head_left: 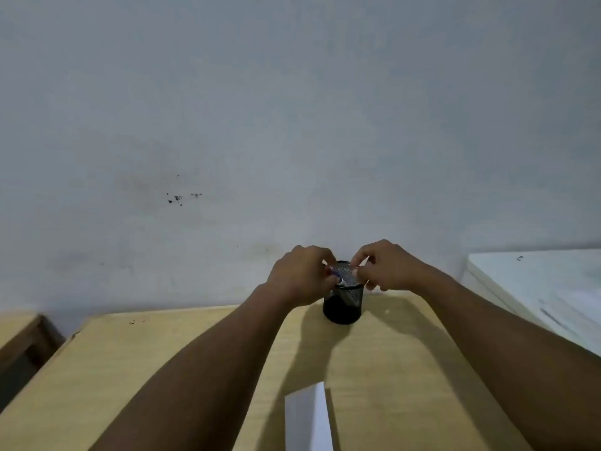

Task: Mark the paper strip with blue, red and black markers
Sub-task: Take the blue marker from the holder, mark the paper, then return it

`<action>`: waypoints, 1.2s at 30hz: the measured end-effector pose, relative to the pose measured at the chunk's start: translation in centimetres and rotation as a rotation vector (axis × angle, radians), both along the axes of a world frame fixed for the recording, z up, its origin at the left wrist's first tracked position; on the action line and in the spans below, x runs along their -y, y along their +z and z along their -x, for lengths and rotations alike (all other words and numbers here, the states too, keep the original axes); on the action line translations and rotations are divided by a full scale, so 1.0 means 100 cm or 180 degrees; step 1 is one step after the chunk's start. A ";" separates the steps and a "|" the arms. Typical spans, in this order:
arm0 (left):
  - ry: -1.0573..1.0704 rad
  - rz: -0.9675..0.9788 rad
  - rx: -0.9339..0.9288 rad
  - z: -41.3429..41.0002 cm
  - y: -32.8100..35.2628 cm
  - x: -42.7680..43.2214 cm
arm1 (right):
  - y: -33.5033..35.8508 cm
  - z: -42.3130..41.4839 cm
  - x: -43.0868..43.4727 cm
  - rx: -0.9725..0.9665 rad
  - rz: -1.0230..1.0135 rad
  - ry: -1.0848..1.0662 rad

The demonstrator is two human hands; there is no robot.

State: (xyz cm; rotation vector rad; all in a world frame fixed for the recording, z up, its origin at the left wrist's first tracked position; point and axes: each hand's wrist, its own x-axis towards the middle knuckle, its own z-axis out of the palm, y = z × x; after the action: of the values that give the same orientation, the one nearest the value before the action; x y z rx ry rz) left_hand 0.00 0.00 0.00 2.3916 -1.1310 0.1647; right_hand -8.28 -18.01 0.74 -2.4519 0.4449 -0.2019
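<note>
Head view
Mesh pen cup [342, 304]: black, upright on the far part of the wooden desk [162, 369], directly under both hands, close to the wall [292, 125].
Cup contents: too blurred to tell; only a pale patch shows at the rim between the hands.
Left hand [300, 275]: fingers curled tight on a marker [335, 277] at the cup's left rim; blue and red bits show beside the fingers, its colour unclear.
Right hand [387, 266]: fingertips pinched together over the cup's right rim; what they hold, I cannot tell.
Paper strip [307, 421]: white, flat on the desk, well nearer the person than the hands, between the two forearms.
White furniture top [536, 288]: right of the right hand, apart from the desk.
</note>
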 end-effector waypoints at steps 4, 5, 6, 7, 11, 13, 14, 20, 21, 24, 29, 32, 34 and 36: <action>-0.0002 -0.0105 0.0263 0.002 -0.003 0.003 | -0.002 0.001 -0.001 0.0095 0.0004 -0.0034; 0.0023 -0.0130 0.0271 0.000 -0.003 0.003 | -0.003 0.001 -0.001 0.0071 0.0019 -0.0020; -0.0021 -0.0169 0.0256 0.000 -0.013 0.013 | -0.013 0.003 0.005 0.0016 -0.0023 -0.0081; -0.0058 -0.0203 0.0245 0.000 -0.023 0.024 | -0.023 0.007 0.012 -0.0042 -0.0050 -0.0117; 0.0046 -0.0033 0.0235 -0.003 -0.032 0.021 | -0.031 0.007 0.008 -0.0021 -0.0113 -0.0083; 0.0099 0.0192 0.0146 -0.009 -0.029 0.019 | -0.028 0.005 0.006 -0.0002 -0.0196 -0.0077; 0.0143 0.0307 0.0093 -0.011 -0.027 0.018 | -0.027 0.005 0.007 0.0010 -0.0246 -0.0097; 0.0348 0.1714 -0.1020 -0.003 0.001 -0.014 | -0.011 0.019 -0.026 -0.0045 -0.1225 -0.0186; 0.0322 0.1911 -0.1312 0.003 0.005 -0.025 | -0.011 0.023 -0.037 -0.0081 -0.1512 -0.0193; 0.0067 0.2134 -0.2216 0.014 0.008 -0.055 | -0.016 0.024 -0.066 -0.0020 -0.2475 -0.0245; -0.0041 0.2189 -0.2964 0.023 -0.005 -0.089 | -0.026 0.012 -0.106 0.0744 -0.3520 -0.0726; 0.0029 0.2263 -0.3103 0.024 -0.021 -0.099 | -0.030 0.006 -0.121 0.1059 -0.3708 -0.0816; 0.0083 0.2286 -0.3065 0.025 -0.034 -0.103 | -0.035 0.004 -0.129 0.1066 -0.3636 -0.0708; 0.0154 0.2393 -0.3034 0.024 -0.045 -0.106 | -0.040 0.000 -0.132 0.1059 -0.3605 -0.0588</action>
State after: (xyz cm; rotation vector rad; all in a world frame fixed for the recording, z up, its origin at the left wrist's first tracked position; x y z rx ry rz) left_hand -2.36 10.59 -4.50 1.4950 -0.4240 -0.4261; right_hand -8.32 -4.80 -3.24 -1.2434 0.4589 -0.3169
